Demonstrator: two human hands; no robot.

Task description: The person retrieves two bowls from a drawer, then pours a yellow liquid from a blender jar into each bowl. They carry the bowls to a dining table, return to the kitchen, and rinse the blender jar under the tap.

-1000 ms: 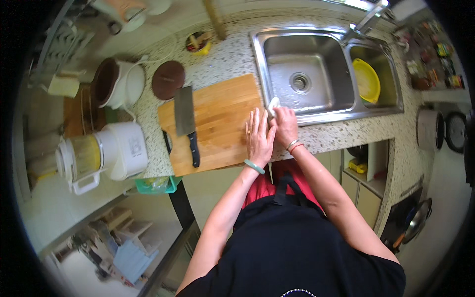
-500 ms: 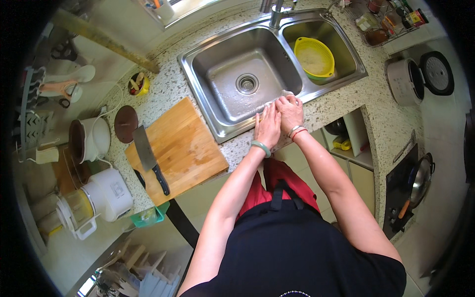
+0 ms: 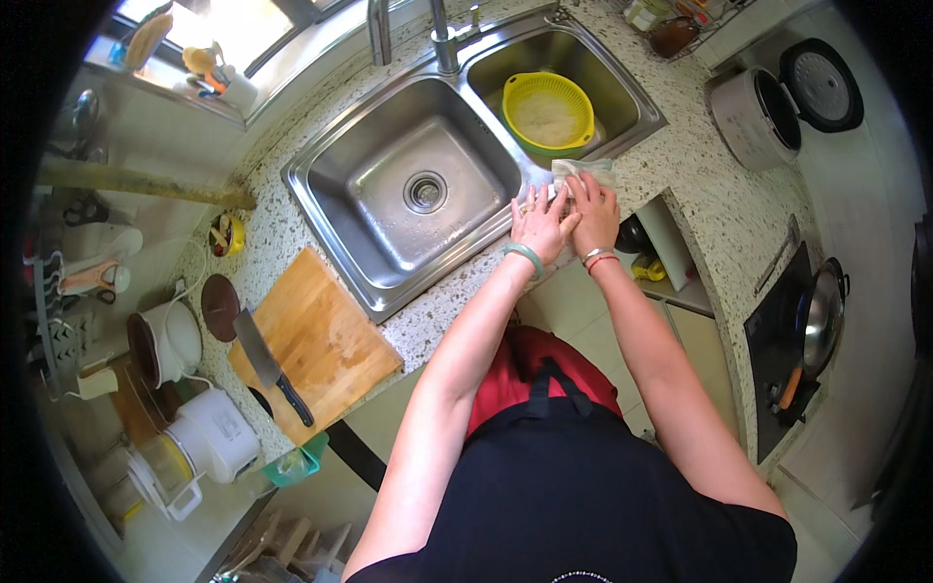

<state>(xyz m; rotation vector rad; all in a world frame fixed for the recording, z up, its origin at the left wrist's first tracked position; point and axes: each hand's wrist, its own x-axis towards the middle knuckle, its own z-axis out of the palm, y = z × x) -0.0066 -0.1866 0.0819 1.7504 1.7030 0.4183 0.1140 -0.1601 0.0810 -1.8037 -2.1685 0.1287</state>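
Observation:
A crumpled whitish cloth (image 3: 586, 173) lies on the front rim of the double sink (image 3: 355, 298), just below the right basin. My right hand (image 3: 594, 216) has its fingers bent over the cloth and grips it against the rim. Beside it, my left hand (image 3: 540, 225) rests on the rim with its fingers spread, its thumb side close to the right hand. A bit of white shows near the left fingertips; whether it is the same cloth I cannot make out. In the right basin sits a yellow strainer basket (image 3: 547, 109) over a green one.
At the left, a cleaver (image 3: 269, 361) lies on a wooden cutting board (image 3: 335, 335). A faucet (image 3: 442, 44) rises behind the sink. A rice cooker (image 3: 753, 121) with its lid up stands at right, and beyond it a wok (image 3: 823, 316) sits on the stove. White appliances (image 3: 216, 434) line the left counter.
The view has swung rightward. Both hands have moved right along the sink rim, the left fingers have spread, and more of the cloth now shows past the right hand.

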